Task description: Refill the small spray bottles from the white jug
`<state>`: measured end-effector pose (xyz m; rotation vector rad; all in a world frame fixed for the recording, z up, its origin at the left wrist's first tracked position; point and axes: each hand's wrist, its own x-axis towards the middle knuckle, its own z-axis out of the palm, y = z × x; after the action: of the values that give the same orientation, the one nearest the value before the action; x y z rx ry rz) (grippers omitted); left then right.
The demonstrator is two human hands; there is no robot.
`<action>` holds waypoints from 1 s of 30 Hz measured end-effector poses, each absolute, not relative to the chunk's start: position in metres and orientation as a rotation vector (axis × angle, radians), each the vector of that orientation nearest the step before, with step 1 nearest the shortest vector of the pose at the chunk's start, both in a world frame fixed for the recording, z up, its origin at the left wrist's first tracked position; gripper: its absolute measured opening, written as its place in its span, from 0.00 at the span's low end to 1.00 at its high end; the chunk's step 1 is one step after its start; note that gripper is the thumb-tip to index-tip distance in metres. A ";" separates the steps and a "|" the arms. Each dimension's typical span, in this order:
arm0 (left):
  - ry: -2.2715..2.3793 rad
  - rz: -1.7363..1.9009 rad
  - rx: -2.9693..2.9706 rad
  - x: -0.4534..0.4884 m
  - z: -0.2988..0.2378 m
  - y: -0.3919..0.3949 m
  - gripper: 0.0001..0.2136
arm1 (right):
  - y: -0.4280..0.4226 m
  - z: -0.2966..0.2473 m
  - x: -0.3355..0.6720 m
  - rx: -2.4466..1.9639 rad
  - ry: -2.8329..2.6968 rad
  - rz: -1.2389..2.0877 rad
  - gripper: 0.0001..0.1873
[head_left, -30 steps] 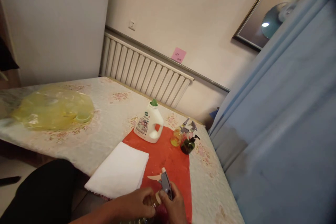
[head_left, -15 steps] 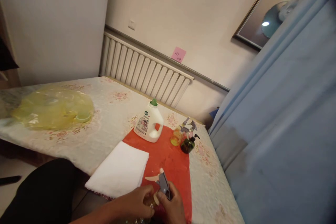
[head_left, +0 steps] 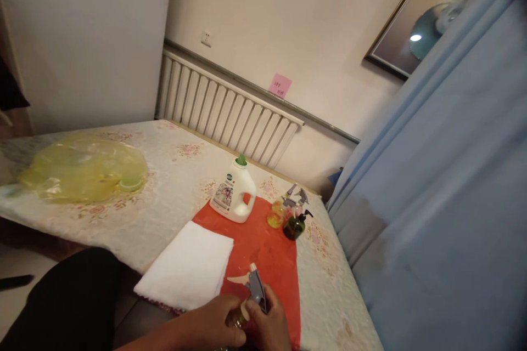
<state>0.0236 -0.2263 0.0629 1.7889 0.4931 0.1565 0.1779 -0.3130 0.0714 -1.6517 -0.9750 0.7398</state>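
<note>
A spray bottle is in both of my hands at the bottom of the view, its grey trigger head (head_left: pixel 256 288) tilted up. My left hand (head_left: pixel 220 318) is closed around the clear neck of the bottle, just below the pale collar. Fingers of my right hand (head_left: pixel 272 321) are wrapped about the collar and the back of the head. The bottle's body is mostly hidden by the hands and the lower edge. Beneath lies a red cloth (head_left: pixel 263 247), with a folded white cloth (head_left: pixel 189 266) to its left.
A white jug (head_left: pixel 233 194) with a green spout stands on the red cloth's far side. To its right are spray bottles (head_left: pixel 276 214) and a dark green pump bottle (head_left: pixel 294 226). A yellow plastic bag (head_left: pixel 82 167) lies left on the flowered tablecloth (head_left: pixel 173 175). A blue curtain (head_left: pixel 444 175) hangs right.
My left hand has shifted slightly on the bottle, and its fingers now sit a little closer to my right hand. The trigger head stays almost where it was.
</note>
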 end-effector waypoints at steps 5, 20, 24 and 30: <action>0.558 0.169 1.768 0.024 0.064 -0.226 0.12 | -0.313 0.074 0.177 -1.653 -0.965 0.756 0.11; 0.514 0.235 1.701 0.020 0.065 -0.220 0.08 | -0.315 0.069 0.182 -1.611 -0.848 0.692 0.16; 0.461 0.271 1.692 0.021 0.067 -0.219 0.07 | -0.316 0.068 0.182 -1.568 -0.769 0.674 0.20; 0.483 0.234 1.706 0.021 0.064 -0.218 0.09 | -0.316 0.067 0.184 -1.517 -0.660 0.615 0.21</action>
<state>0.0210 -0.2178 0.0637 1.7057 0.4835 0.2342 0.1835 -0.3164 0.0671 -1.5165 -0.6603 0.6153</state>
